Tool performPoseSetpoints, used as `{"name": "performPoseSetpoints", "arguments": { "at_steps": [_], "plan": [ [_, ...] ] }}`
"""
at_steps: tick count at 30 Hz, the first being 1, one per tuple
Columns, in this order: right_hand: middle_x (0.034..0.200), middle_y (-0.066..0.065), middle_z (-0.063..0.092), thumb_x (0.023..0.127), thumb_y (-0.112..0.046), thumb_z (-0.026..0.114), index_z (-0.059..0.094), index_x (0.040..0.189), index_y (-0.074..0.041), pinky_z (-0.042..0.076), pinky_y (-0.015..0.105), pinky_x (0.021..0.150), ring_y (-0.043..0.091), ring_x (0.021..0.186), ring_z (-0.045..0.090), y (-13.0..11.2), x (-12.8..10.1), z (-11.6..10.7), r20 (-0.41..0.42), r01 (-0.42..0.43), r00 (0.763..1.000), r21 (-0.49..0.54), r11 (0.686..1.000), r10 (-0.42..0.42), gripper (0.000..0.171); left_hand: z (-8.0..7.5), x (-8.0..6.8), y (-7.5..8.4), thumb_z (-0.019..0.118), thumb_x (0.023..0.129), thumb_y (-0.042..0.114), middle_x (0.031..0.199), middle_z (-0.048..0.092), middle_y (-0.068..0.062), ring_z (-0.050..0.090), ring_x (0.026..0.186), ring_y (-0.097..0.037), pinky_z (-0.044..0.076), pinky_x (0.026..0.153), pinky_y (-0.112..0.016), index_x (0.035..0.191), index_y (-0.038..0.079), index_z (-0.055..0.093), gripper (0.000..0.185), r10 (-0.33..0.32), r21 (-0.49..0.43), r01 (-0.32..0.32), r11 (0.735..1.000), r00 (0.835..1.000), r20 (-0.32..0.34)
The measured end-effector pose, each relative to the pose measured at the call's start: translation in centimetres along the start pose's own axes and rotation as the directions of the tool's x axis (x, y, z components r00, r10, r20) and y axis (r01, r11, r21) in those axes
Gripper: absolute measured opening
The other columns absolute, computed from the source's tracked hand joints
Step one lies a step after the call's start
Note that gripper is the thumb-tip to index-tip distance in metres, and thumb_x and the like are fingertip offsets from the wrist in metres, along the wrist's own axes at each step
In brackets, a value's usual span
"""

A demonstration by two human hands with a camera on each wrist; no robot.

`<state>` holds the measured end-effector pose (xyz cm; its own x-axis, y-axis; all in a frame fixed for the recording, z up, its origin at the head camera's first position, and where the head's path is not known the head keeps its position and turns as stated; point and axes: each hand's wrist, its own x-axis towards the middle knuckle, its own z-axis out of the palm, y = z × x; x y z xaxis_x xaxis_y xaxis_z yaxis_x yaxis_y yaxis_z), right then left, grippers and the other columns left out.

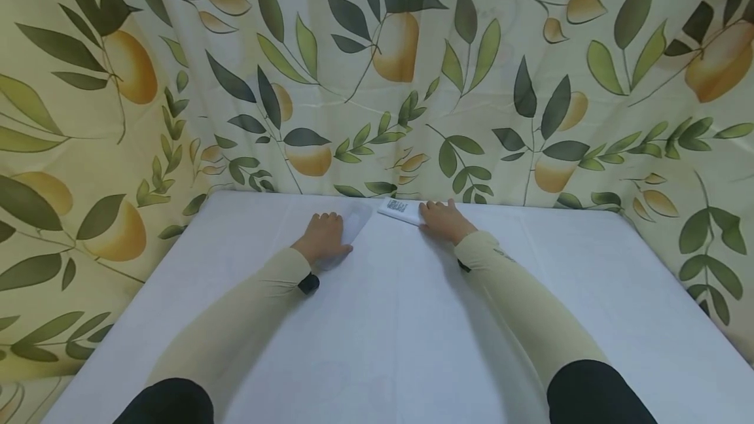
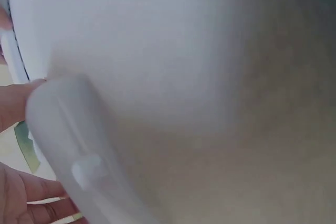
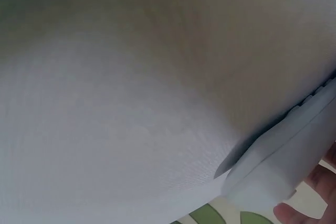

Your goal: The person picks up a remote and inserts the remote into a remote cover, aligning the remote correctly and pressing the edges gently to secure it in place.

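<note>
Near the far edge of the white table, my left hand (image 1: 323,237) grips a pale, translucent, rounded object (image 1: 357,218). The left wrist view shows this object (image 2: 65,124) as smooth and whitish, with a small raised knob; the thumb is at one end and fingers lie along its far side. To the right, my right hand (image 1: 446,222) holds one end of a flat, long white object (image 1: 400,209) with a dark square printed code on top. In the right wrist view that white object (image 3: 286,153) has a ridged edge, and fingers (image 3: 320,179) curl behind it.
A white cloth (image 1: 377,345) covers the table. Behind its far edge and along the sides hangs a curtain (image 1: 365,103) printed with fruit and leaves. A dark band (image 1: 309,283) sits at the left wrist.
</note>
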<state>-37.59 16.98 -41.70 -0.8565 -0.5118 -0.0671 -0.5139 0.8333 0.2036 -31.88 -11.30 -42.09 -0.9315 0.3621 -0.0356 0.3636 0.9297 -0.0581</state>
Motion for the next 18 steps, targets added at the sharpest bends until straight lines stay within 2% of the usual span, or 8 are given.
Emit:
{"name": "performPoseSetpoints", "arguments": {
  "at_steps": [9,14,18],
  "plan": [
    [0.114,0.022,0.058,0.087,-0.035,0.063,0.049,0.123,0.009,0.038,0.063,0.096,0.037,0.107,0.058,0.2,-1.6,-0.4,-0.056,-0.013,0.998,-0.009,1.0,0.013,0.058,0.3,0.2,-0.5,0.056,0.087,0.035,0.129,0.051,-0.021,0.052,0.117,-0.033,0.042,0.099,-0.046,0.137,-0.006,0.038,0.067,0.052,-0.005,-0.051,0.999,0.997,0.051],
    [0.101,0.018,0.06,0.079,-0.039,0.069,0.057,0.109,0.008,0.042,0.06,0.09,0.033,0.095,0.061,1.1,-2.9,-0.8,-0.125,-0.019,0.992,-0.035,0.999,0.015,0.057,-0.2,-0.2,-0.7,0.059,0.085,0.025,0.133,0.047,-0.02,0.05,0.12,-0.032,0.041,0.1,-0.046,0.141,-0.005,0.035,0.068,0.121,-0.042,-0.12,0.992,0.992,0.019],
    [0.099,0.018,0.059,0.077,-0.04,0.071,0.057,0.108,0.007,0.043,0.06,0.09,0.033,0.094,0.061,1.7,-4.1,-0.9,-0.169,-0.029,0.985,-0.05,0.998,0.02,0.058,-0.5,-0.6,-0.9,0.062,0.085,0.023,0.133,0.048,-0.018,0.05,0.121,-0.03,0.042,0.101,-0.045,0.141,-0.002,0.036,0.066,0.189,-0.058,-0.19,0.98,0.982,-0.016]
  ]
}}
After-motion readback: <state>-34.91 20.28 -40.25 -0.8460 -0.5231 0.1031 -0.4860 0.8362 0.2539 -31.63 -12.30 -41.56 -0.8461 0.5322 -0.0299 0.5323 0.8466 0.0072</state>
